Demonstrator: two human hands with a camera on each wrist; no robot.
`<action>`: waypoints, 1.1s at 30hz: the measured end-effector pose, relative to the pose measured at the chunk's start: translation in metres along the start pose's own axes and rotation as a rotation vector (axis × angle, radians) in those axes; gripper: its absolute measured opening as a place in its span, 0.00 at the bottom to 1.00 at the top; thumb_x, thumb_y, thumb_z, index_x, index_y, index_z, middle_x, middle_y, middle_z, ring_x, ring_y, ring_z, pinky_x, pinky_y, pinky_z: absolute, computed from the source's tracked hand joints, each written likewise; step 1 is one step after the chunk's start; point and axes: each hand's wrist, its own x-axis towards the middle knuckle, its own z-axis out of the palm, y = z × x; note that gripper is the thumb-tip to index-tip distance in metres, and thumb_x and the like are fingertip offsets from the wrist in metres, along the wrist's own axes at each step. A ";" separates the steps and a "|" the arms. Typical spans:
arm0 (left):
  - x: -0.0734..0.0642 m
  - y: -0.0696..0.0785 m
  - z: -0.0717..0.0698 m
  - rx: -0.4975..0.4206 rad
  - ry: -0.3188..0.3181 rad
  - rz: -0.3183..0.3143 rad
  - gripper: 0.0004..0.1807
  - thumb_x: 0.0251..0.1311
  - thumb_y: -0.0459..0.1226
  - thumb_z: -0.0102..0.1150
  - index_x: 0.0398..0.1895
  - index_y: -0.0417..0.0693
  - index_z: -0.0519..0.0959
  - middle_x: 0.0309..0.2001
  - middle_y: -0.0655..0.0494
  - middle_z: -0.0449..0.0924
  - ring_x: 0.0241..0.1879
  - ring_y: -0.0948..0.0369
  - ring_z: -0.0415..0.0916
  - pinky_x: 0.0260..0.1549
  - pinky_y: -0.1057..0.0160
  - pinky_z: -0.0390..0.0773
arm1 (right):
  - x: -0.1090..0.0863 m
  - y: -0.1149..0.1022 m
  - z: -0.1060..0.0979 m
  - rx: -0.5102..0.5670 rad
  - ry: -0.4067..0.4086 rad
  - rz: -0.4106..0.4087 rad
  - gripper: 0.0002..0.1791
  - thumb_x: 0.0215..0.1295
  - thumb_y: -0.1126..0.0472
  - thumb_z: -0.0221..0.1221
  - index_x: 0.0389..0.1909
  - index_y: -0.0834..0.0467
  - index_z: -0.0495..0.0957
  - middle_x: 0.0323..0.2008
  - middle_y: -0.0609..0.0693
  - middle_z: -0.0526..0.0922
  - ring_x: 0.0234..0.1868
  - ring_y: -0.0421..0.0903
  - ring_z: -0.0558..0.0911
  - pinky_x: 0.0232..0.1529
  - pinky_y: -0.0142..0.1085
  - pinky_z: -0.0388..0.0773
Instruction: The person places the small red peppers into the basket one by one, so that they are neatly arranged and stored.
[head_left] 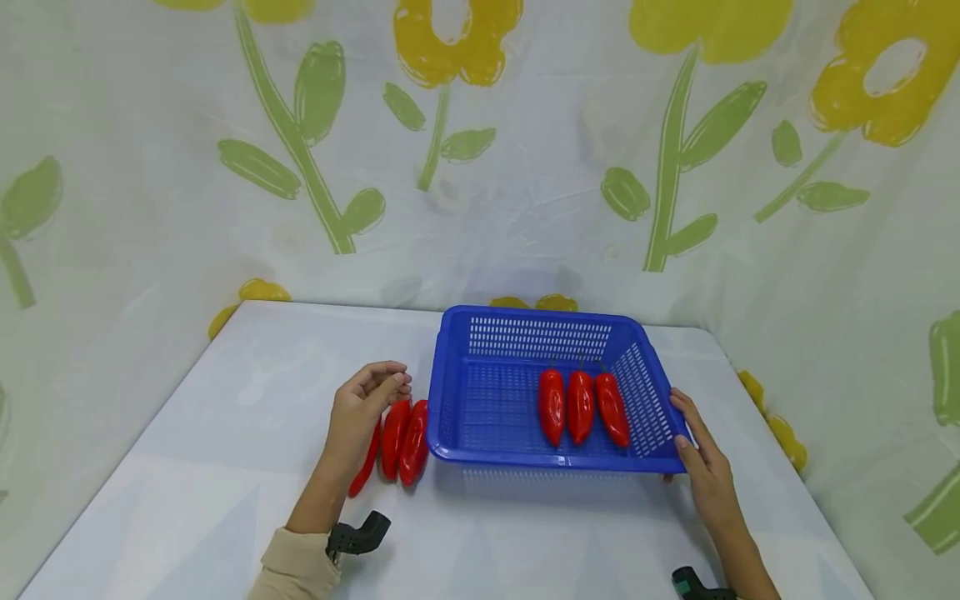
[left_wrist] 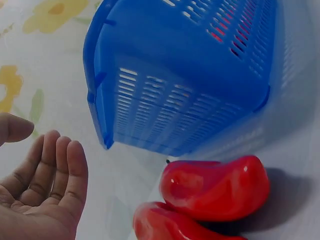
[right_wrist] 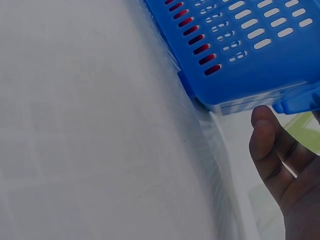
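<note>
A blue plastic basket (head_left: 480, 454) with slotted walls holds three glossy red peppers (head_left: 581, 408) lying side by side in its right half. My right hand (head_left: 708, 479) holds the basket's right rim near the front corner, thumb over the edge; in the right wrist view its fingers (right_wrist: 263, 140) are beside the basket's outer wall. My left hand (head_left: 363, 417) hovers left of the basket, fingers loosely bent and holding nothing. Right by it on the table lie three more red peppers (head_left: 414, 442), partly covered by the hand; two of them (left_wrist: 215, 190) show in the left wrist view.
Everything stands on a white table (head_left: 187, 425) with a faint pattern. Behind it and along its sides hangs a pale cloth (head_left: 525, 225) printed with yellow flowers and green leaves. Each wrist wears a black camera mount (head_left: 358, 533).
</note>
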 end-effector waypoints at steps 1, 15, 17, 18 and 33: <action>-0.001 -0.001 -0.001 0.001 0.002 -0.002 0.20 0.69 0.44 0.60 0.55 0.37 0.77 0.46 0.45 0.82 0.46 0.47 0.81 0.51 0.58 0.81 | 0.000 0.000 0.000 -0.003 -0.001 -0.001 0.28 0.80 0.56 0.44 0.78 0.43 0.57 0.77 0.38 0.55 0.76 0.40 0.54 0.60 0.28 0.65; -0.010 -0.005 -0.024 0.040 0.117 -0.029 0.20 0.68 0.43 0.62 0.56 0.40 0.77 0.51 0.41 0.81 0.46 0.52 0.82 0.51 0.60 0.81 | -0.003 -0.001 0.003 0.017 -0.004 0.046 0.28 0.80 0.53 0.43 0.78 0.41 0.57 0.77 0.36 0.54 0.77 0.40 0.51 0.63 0.67 0.60; -0.010 -0.006 -0.026 0.052 0.131 -0.023 0.19 0.68 0.43 0.62 0.56 0.40 0.77 0.50 0.42 0.81 0.46 0.51 0.82 0.51 0.61 0.81 | -0.004 -0.002 0.003 0.020 -0.003 0.042 0.28 0.80 0.54 0.43 0.78 0.42 0.57 0.77 0.37 0.54 0.77 0.40 0.51 0.64 0.66 0.60; -0.010 -0.007 -0.027 0.058 0.137 -0.021 0.19 0.69 0.43 0.61 0.56 0.40 0.77 0.50 0.43 0.82 0.46 0.51 0.82 0.50 0.62 0.81 | -0.004 -0.003 0.002 0.014 -0.004 0.038 0.28 0.80 0.54 0.43 0.78 0.42 0.57 0.77 0.37 0.54 0.77 0.40 0.51 0.66 0.60 0.61; -0.015 -0.015 -0.042 0.103 0.198 -0.040 0.21 0.70 0.45 0.60 0.57 0.38 0.76 0.50 0.39 0.80 0.46 0.51 0.82 0.51 0.64 0.80 | 0.001 -0.005 -0.001 -0.031 -0.009 0.031 0.28 0.80 0.52 0.43 0.78 0.39 0.55 0.78 0.37 0.52 0.75 0.53 0.58 0.47 0.21 0.74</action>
